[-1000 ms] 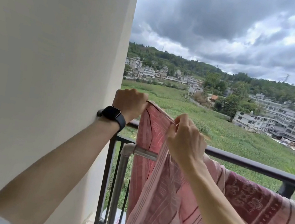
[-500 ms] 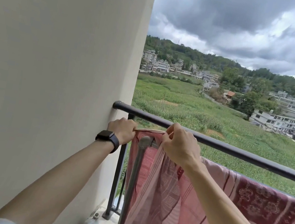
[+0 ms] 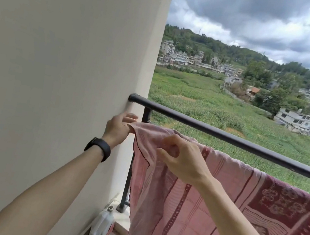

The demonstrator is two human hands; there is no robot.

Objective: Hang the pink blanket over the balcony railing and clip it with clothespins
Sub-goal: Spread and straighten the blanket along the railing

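Hands pinching: my left hand (image 3: 119,129) holds a corner of the blanket (image 3: 218,201) beside the wall (image 3: 63,80), my right hand (image 3: 182,159) its top edge. Raised a second ago, the corner now hangs spread just below the railing (image 3: 229,137). Clipping remains, I judge; no clothespins in view.

Cream wall (image 3: 56,58) on the left, green field (image 3: 204,103) beyond — pale houses (image 3: 302,120) (distant), wooded hills (image 3: 224,48), grey clouds (image 3: 251,14)

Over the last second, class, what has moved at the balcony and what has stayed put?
Both hands lowered the corner of the pink blanket from above the railing to below it, toward the wall. The left hand now pinches the corner by the wall; the right hand pinches fabric beside it. Unchanged: both keep hold; the rest stays draped.
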